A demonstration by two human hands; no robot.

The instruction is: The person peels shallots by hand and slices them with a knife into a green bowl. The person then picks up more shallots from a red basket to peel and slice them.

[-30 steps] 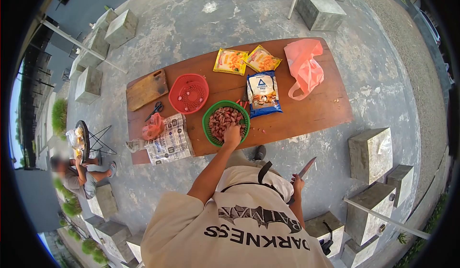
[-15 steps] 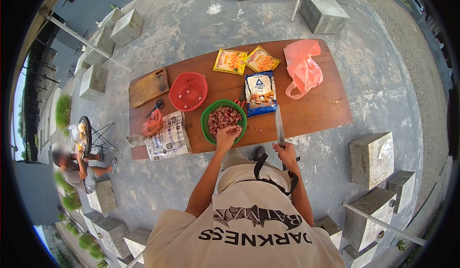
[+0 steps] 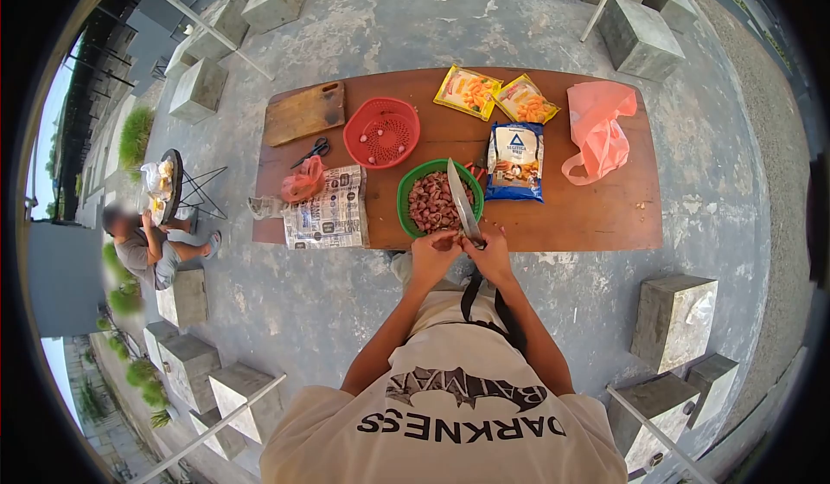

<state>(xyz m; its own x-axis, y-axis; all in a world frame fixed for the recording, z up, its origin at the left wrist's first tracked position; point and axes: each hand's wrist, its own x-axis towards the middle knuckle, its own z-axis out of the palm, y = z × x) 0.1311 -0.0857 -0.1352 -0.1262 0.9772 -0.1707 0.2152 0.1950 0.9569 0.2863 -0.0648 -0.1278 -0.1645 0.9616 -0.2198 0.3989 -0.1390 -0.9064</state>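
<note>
Your right hand point(image 3: 490, 254) was closed around the handle of a knife point(image 3: 463, 203), whose long, silvery blade tapered to a point and slanted up over the green basket point(image 3: 404, 200). Your left hand point(image 3: 435, 256) was just beside it at the basket's near rim, its fingers bent into a narrow curl; you could not tell whether they held anything. The basket stood by the table's near edge, a little left of the middle, heaped with small, glossy, purplish-red shallots point(image 3: 430, 200). Toward the table's far edge, a red basket point(image 3: 354, 147) held a few pale pieces. A blue-and-white packet point(image 3: 516, 162) lay right of the green basket, and printed newspaper point(image 3: 333, 216) lay along the near edge, toward the left corner.
</note>
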